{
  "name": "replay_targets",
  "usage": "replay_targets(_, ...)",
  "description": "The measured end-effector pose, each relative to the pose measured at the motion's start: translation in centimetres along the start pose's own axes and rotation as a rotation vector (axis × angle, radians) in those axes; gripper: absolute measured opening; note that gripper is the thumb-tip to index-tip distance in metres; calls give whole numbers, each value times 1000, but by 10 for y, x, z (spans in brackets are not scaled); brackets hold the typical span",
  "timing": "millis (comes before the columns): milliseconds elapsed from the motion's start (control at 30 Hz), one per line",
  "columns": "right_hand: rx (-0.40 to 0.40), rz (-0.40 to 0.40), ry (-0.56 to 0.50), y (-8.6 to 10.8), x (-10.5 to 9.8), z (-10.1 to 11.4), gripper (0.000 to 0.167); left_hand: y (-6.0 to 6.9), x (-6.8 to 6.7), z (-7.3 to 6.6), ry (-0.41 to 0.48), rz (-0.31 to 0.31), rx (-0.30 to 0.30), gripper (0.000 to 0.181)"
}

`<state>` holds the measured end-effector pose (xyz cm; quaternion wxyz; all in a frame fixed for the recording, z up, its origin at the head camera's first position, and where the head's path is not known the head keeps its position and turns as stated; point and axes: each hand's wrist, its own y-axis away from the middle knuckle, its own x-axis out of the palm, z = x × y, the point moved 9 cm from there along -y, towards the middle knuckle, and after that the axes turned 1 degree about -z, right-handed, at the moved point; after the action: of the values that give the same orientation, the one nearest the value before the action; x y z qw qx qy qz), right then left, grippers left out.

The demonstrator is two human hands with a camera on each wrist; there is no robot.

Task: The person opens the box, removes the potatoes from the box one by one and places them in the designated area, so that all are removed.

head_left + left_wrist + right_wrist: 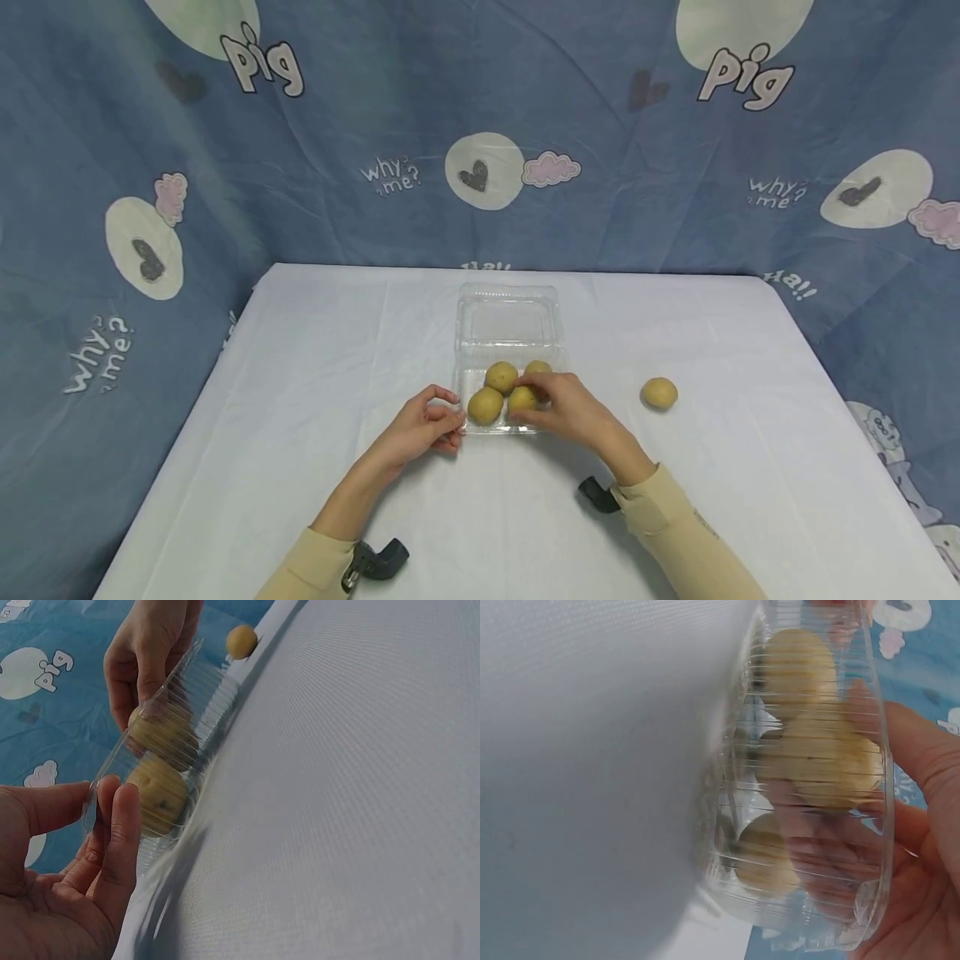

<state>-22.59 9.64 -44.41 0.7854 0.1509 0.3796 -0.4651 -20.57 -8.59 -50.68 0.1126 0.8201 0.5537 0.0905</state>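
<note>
A clear plastic clamshell box lies with its lid folded back. My left hand pinches the box's left rim between thumb and fingers, as the left wrist view shows. My right hand reaches over the right side of the box. Its fingers and thumb hold a small yellow-brown potato inside the box. Beside it in the box are a front-left potato, a rear potato and a rear-right potato, partly covered by my right hand.
Another potato lies alone on the white tablecloth, right of the box. A blue patterned curtain hangs behind the table and at both sides. Dark wrist mounts stick out from both sleeves.
</note>
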Motion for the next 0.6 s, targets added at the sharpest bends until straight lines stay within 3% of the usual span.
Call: replay_targets(600, -40, -64, -94, 7, -6, 2, 40, 1, 1, 0, 0, 8, -3, 37)
